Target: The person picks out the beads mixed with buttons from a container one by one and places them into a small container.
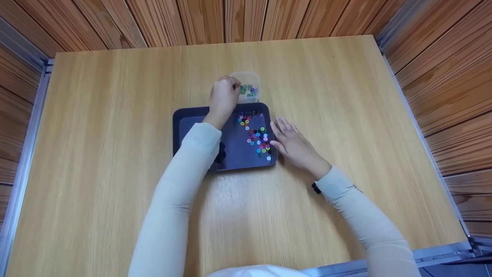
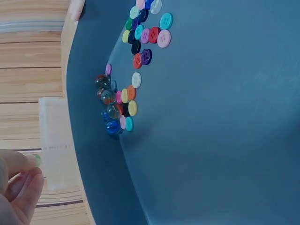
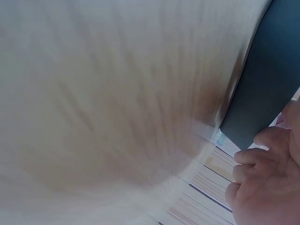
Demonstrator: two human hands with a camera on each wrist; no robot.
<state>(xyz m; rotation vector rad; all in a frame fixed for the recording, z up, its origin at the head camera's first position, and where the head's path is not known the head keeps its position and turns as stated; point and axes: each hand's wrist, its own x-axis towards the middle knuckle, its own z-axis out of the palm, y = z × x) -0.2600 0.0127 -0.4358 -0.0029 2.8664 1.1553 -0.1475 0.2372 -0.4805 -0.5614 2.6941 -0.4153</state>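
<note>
My left hand (image 1: 225, 94) is at the left side of a clear plastic container (image 1: 253, 77) that holds several green and blue glass marbles (image 1: 249, 91). Between its thumb and fingertips it pinches a green marble (image 2: 37, 160), seen in the left wrist view. The left forearm crosses over a dark blue tray (image 1: 234, 154). Colourful buttons (image 1: 262, 138) lie scattered along the tray's right side, and a few marbles (image 2: 112, 111) rest against its far wall. My right hand (image 1: 296, 148) lies with fingers extended beside the tray's right edge, fingertips right at the rim.
Dark objects (image 1: 220, 153) sit in the tray's near part, partly hidden by the left sleeve. The container stands just beyond the tray's far edge on a wooden table (image 1: 346, 115). Wood-plank walls (image 1: 246, 19) and metal rails border the table.
</note>
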